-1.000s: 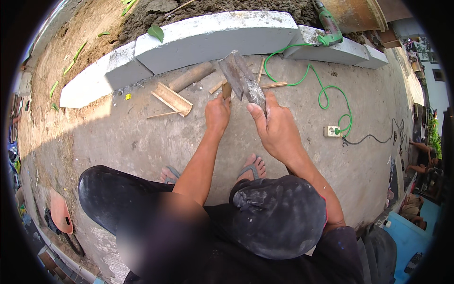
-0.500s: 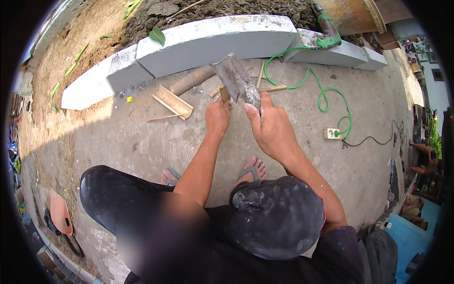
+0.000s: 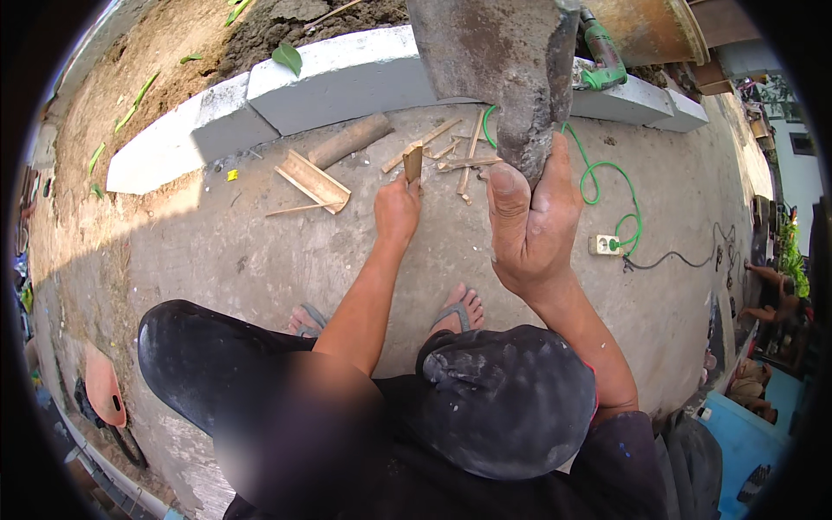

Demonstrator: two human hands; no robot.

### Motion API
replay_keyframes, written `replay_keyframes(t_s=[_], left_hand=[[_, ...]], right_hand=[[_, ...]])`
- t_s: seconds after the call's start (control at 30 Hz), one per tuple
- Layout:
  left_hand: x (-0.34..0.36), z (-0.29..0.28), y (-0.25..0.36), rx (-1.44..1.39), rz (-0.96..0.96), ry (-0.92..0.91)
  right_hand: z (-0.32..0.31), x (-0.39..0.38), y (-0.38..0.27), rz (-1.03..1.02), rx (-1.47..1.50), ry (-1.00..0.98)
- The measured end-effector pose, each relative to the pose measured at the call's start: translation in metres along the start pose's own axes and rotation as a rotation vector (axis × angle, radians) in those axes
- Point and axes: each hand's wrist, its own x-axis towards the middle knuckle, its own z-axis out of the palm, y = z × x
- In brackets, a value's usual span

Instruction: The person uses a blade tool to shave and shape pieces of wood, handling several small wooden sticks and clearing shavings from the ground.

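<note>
In my right hand [image 3: 530, 221], fingers closed, is a worn grey metal blade [image 3: 485, 52] with a whitish, dusty handle end, raised high and close to the camera. My left hand [image 3: 397, 211] is closed on an upright short bamboo piece [image 3: 412, 161], below and left of the blade. Past my hands on the concrete lie a split bamboo half [image 3: 314, 179], a round bamboo length [image 3: 349, 140] and several thin bamboo strips [image 3: 472, 161].
A row of white blocks [image 3: 338, 74] borders soil ahead. A green drill [image 3: 604, 59] rests on it, its cord running to a socket strip [image 3: 605, 244]. My sandalled feet [image 3: 458, 308] are below. A person [image 3: 771, 286] is at the far right, near a blue container [image 3: 741, 425].
My right hand has lifted the blade up toward the camera, away from the bamboo piece, uncovering strips behind it. My left hand stays in about the same place.
</note>
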Motion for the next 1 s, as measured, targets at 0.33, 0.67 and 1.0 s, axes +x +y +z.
replay_keyframes(t_s=[0.33,0.67,1.0], left_hand=[[0.002,0.006,-0.009,-0.012,0.028,0.036],[0.004,-0.001,0.006,0.001,0.004,-0.022],[0.003,0.005,0.006,-0.031,-0.008,-0.006]], right_hand=[[0.014,-0.011,0.028,0.400,-0.300,-0.442],[0.004,-0.003,0.007,-0.046,-0.052,-0.020],[0.007,-0.001,0.040,0.471,-0.177,-0.371]])
